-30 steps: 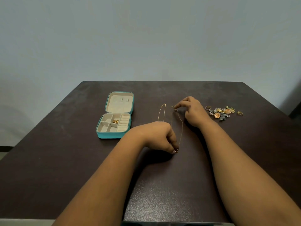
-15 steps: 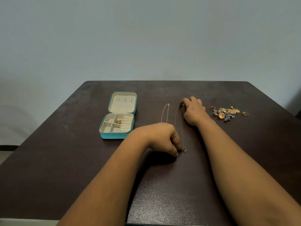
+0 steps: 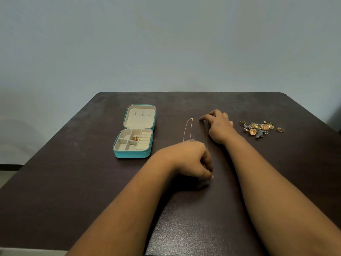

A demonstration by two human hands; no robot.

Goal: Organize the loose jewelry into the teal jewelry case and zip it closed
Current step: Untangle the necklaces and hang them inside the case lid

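The teal jewelry case (image 3: 132, 154) lies open at the left of the dark table, its cream lid tilted back. A small gold piece (image 3: 135, 138) sits in one of its compartments. A thin gold necklace chain (image 3: 206, 137) is stretched straight along the table between my hands. My left hand (image 3: 191, 159) pinches its near end against the table, and my right hand (image 3: 218, 126) pinches its far end. A second thin gold chain (image 3: 187, 129) lies just to the left, its near part hidden behind my left hand.
A pile of loose jewelry (image 3: 259, 128) with gold and grey pieces lies at the right, flanked by two rings (image 3: 280, 129). The dark table (image 3: 73, 182) ends at a pale wall behind.
The chain between my hands has been pulled from a loop into a straight line. My right hand has shifted slightly farther back, and my left hand's fingers now cover the small ring at the near end.
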